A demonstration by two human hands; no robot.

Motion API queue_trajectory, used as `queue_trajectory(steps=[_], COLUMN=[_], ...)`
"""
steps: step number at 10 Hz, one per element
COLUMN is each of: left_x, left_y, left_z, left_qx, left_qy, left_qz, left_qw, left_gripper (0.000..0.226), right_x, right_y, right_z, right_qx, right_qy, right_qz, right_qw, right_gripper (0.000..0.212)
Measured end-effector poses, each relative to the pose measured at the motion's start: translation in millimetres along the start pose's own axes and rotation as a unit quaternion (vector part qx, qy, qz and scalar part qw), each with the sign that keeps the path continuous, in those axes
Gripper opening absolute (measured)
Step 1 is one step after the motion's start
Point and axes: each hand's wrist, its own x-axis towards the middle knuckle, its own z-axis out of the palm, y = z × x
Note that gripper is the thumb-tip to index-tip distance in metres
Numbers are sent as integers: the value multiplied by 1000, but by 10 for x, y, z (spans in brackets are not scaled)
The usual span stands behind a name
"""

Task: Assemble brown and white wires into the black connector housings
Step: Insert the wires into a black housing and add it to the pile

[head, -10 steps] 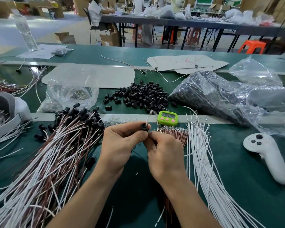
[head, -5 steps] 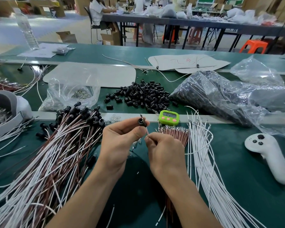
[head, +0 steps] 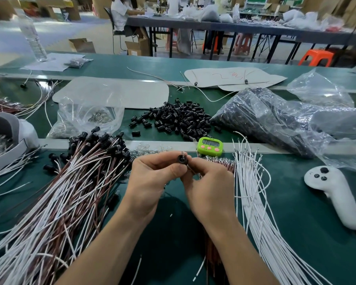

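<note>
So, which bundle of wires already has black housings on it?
The mixed brown and white bundle on the left: black housings cap its far ends. The all-white bundle on the right has only bare metal tips.

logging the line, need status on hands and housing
Left hand pinching one black housing. Right hand pinching wire at housing, seating not visible. Nothing between hands; green timer just behind.
</note>
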Motion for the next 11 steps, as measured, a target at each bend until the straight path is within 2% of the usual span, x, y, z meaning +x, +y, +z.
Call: queue_trajectory(steps=[1,6,11], left_x=[16,16,-2], left_y=[-4,-2,-1], left_z=[-20,3,0], left_qx=[18,9,13], left_qy=[10,0,-3], left_qz=[6,10,13], left_qw=[1000,1000,1000], left_gripper=[26,27,26], right_x=[2,36,43], right_y=[8,75,92], right_z=[8,8,8], right_qx=[-9,10,32], right_qy=[20,-36,-70], right_qz=[-3,17,29], right_qw=[1000,999,997], right_gripper=[8,4,8])
